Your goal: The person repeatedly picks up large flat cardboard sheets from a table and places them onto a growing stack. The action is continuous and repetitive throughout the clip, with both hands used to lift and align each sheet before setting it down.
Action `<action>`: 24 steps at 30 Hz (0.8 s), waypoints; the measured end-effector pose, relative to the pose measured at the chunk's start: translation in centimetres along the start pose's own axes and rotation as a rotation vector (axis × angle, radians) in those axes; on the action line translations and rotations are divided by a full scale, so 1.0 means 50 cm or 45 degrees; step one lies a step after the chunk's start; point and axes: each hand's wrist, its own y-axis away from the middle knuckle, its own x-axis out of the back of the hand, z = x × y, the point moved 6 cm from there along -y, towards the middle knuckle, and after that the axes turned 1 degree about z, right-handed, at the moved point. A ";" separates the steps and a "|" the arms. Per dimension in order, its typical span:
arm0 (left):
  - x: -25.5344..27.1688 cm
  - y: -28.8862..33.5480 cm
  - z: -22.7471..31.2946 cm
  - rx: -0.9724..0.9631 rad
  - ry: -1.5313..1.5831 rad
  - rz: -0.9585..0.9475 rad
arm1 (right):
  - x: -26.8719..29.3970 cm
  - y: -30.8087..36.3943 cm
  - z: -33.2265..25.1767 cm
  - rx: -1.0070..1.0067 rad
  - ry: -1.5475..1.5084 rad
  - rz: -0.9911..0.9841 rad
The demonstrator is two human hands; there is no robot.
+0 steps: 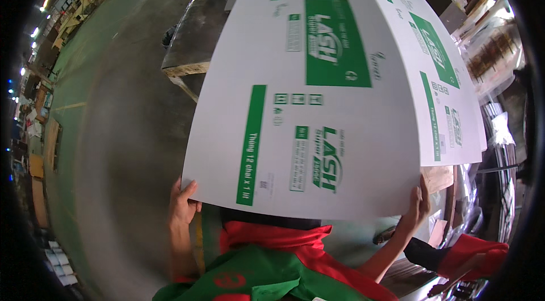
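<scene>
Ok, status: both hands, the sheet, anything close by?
Left fingers gripping near left corner of white sheet. Right fingers at near right corner. Other printed sheets close on its right.

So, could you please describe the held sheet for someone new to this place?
Right of the dark table, a large white sheet with green print fills the picture's middle. Unlike the similar sheet farther right, it has the left hand and right hand at its lower corners.
</scene>
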 end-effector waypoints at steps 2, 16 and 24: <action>0.043 0.012 -0.020 -0.035 0.027 0.115 | -0.068 -0.007 -0.011 0.046 0.072 -0.168; 0.160 0.023 -0.031 -0.002 -0.308 0.251 | -0.170 0.150 0.216 -0.483 0.298 -0.394; 0.160 0.008 -0.044 0.015 -0.266 0.363 | -0.152 0.144 0.209 -0.507 0.442 -0.377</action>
